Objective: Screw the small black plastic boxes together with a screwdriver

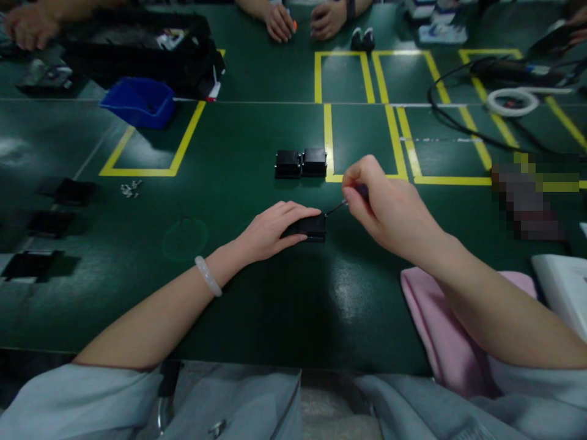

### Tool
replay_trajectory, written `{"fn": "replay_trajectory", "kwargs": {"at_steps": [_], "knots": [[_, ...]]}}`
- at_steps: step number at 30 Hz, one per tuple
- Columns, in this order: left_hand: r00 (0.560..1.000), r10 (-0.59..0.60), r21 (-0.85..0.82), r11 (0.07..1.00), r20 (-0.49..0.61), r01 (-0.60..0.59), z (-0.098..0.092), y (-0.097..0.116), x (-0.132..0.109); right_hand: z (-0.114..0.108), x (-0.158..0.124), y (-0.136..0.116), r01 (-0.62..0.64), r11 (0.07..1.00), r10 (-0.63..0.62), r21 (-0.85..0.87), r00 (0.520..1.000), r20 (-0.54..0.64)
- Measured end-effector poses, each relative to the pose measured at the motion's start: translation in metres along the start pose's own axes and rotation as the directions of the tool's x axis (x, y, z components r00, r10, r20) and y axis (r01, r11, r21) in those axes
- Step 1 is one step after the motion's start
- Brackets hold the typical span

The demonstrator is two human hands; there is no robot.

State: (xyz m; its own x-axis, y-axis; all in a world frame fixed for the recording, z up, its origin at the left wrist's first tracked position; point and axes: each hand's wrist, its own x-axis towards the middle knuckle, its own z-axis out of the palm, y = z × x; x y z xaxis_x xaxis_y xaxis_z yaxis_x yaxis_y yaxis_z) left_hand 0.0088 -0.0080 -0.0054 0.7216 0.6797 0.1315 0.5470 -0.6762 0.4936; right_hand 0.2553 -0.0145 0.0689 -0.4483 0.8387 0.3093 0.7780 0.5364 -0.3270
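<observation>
At the far left edge of the green table (238, 305), 3 flat black trays (50, 223) lie in a loose column. Just right of them sits a small cluster of silvery bits (131, 189), perhaps screws, too small to tell. Behind these, a blue bin (137, 101) stands at the corner of a yellow tape outline (183, 143), with a black case (147, 43) beyond it and a co-worker's hand (27, 24) at the top corner.

The left hand (270, 229), with a pale bangle (208, 276) on its wrist, lies palm down near the middle of the table. Its fingers are stretched over a black part (314, 227), pinning it to the surface. Behind it and apart from it, 2 black blocks (300, 163) stand side by side, touching each other and just left of a yellow line. At the far edge, 2 more hands of another person (302, 21) rest on the table.

A thin tool (337, 208) runs from the black part's upper right corner to the right hand (385, 205), which is closed in a pinch around the tool's dark handle, with the metal tip at the part.

Further right, a pink cloth (435, 324) lies under the right forearm. A white ring (511, 101) and a black cable (458, 122) lie across the far tape outlines, and a white object (562, 287) sits at the right edge.
</observation>
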Motion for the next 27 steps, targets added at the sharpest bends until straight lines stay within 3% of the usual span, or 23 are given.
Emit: {"fn": "replay_trajectory", "kwargs": {"at_steps": [27], "knots": [[1.000,-0.012,0.010,1.000,0.003,0.012,-0.0004,0.0008,-0.0001,-0.0002,-0.0002,0.0002,0.023,1.000,-0.023,0.016,1.000,-0.002]]}}
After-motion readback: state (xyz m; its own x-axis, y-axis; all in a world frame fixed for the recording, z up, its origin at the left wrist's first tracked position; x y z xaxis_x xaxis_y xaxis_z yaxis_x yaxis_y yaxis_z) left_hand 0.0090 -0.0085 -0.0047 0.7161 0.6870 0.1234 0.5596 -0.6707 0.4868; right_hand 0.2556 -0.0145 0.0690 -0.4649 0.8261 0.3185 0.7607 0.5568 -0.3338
